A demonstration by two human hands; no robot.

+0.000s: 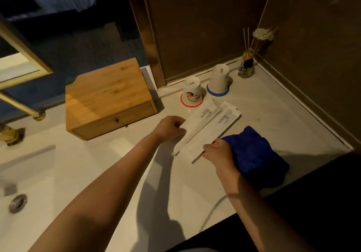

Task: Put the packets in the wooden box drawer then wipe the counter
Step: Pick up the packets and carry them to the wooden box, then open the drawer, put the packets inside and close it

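Observation:
Several long white packets (207, 126) printed "BRUSHING TEETH" lie overlapping on the pale counter (273, 115), right of the wooden box (105, 93). The box's drawer (115, 121) is closed, with a small dark knob. My left hand (170, 127) pinches the left edge of the left packet. My right hand (218, 152) grips the near end of the right packet. A blue cloth (254, 154) lies bunched on the counter just right of my right hand.
Two upside-down cups stand behind the packets, one on a red coaster (192, 92), one on a blue coaster (218, 81). A reed diffuser (247, 66) sits in the back corner. The sink basin with its drain (17, 203) and a brass tap (11, 132) are at left.

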